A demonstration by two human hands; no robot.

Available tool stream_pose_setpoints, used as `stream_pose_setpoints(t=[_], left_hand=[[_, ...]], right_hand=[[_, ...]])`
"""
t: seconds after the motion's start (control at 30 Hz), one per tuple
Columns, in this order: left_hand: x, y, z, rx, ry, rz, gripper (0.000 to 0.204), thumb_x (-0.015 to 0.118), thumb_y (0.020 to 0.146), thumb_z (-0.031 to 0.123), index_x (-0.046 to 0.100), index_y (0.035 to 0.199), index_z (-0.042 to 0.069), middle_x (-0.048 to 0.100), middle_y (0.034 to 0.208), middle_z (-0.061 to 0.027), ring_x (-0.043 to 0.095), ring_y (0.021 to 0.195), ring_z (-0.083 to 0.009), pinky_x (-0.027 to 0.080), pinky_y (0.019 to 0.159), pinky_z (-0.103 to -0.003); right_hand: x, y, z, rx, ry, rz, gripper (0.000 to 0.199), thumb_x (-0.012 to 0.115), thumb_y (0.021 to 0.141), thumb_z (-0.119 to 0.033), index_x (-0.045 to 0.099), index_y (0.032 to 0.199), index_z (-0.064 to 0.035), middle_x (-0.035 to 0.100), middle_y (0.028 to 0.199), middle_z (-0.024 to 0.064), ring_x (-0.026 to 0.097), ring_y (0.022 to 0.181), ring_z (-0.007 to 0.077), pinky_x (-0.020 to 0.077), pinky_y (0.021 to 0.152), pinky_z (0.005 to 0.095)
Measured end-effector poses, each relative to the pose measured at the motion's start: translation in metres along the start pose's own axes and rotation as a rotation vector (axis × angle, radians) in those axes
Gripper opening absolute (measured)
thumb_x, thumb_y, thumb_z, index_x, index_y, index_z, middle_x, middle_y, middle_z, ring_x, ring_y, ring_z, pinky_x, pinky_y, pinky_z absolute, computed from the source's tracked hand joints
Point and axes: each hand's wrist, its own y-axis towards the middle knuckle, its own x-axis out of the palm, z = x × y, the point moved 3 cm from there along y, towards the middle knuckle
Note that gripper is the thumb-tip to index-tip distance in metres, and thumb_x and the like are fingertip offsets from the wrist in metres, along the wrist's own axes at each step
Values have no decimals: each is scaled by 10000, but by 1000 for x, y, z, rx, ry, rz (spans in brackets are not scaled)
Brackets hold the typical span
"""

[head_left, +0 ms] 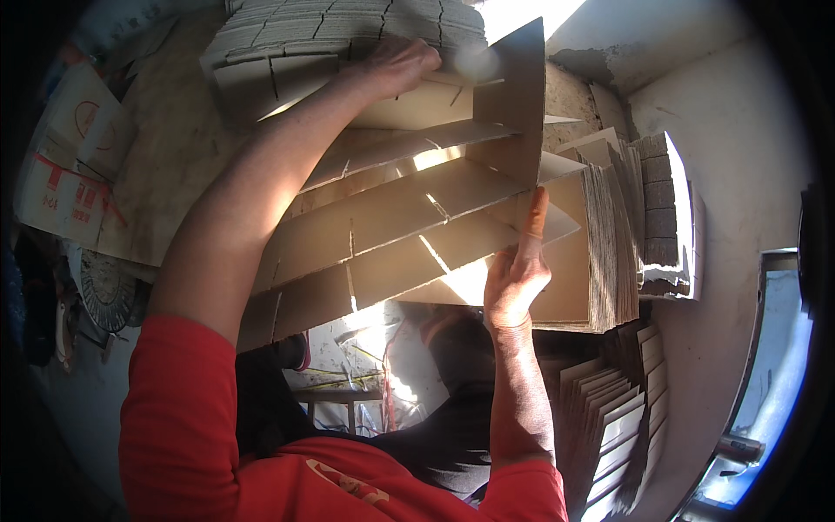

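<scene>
Several long slotted cardboard strips lie roughly parallel in front of me, tilted up toward the right. Across their right ends stands a cardboard cross strip, the strips meeting it at its slots. My left hand reaches over to the far side, its fingers curled at the top edge of the farthest strip; the fingertips are partly hidden. At the near right corner my right hand grips the strips' ends, its index finger stretched up against the lower end of the cross strip.
A big stack of slotted cardboard stands at the back. More cardboard stacks are on the right, with further bundles lower down by the wall. A printed carton sits at the left on the wooden table. A stool shows below.
</scene>
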Motion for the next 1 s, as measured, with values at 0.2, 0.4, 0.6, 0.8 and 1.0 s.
stream_pose_setpoints(t=[0.2,0.4,0.6,0.8,1.0], left_hand=[[-4,0,11,-4,14,14,37,598,686,-17,574,662,-3,598,677,-227,631,666,-379,498,586,-455],[0,-2,5,15,22,74,21,613,695,1,596,690,-12,611,700,-228,631,686,-401,501,601,-467],[-4,-5,7,10,-12,72,87,627,706,0,554,660,-12,589,670,-226,601,645,-407,463,565,-475],[-26,-12,36,126,-203,93,219,649,696,-51,442,629,-25,483,617,-237,460,554,-400,363,510,-463],[-22,-14,41,165,-411,32,220,638,709,-64,420,688,-61,433,618,-233,419,560,-360,372,542,-442]], right_hand=[[-6,2,-4,-35,-63,-2,816,441,705,180,316,1471,-71,634,1082,164,590,640,181,493,576,252],[-6,4,-6,-44,-58,-22,867,483,688,201,307,1481,-103,653,923,160,643,647,222,529,598,277],[-2,0,0,1,98,-52,704,378,799,181,308,1468,-28,625,1138,79,483,708,57,380,617,129],[0,-2,9,103,-122,-228,708,417,820,177,301,1476,-63,541,756,33,449,640,96,361,576,160],[-1,10,6,97,-136,-333,706,479,831,117,286,1478,-90,590,765,183,580,645,264,470,595,331]])
